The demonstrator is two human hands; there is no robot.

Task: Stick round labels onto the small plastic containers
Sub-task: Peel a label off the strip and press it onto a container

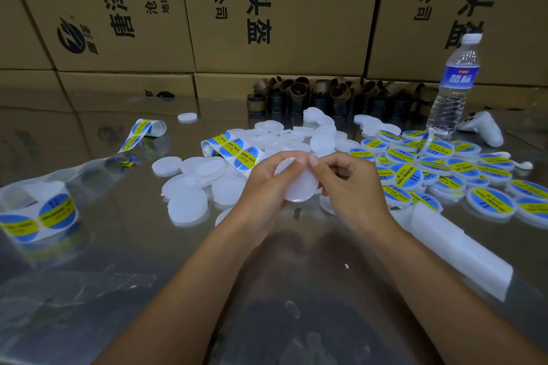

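Observation:
My left hand (pixel 267 184) grips a round white plastic container (pixel 299 184) by its edge, tilted so its plain underside faces me. My right hand (pixel 347 184) pinches at the container's upper right rim with thumb and forefinger; whether a label is between them is hidden. A strip of blue-and-yellow round labels (pixel 237 154) lies curled just beyond my left hand. Several unlabelled white containers (pixel 189 187) are heaped left and behind my hands. Several labelled containers (pixel 444 169) pile up on the right.
A label roll (pixel 38 216) sits at the left with backing tape trailing to a second curl (pixel 145 130). A water bottle (pixel 453 83), a white game controller (pixel 483 127), brown cardboard cores (pixel 311 95) and stacked cartons (pixel 267 9) stand behind. A white backing sheet (pixel 456 246) lies right.

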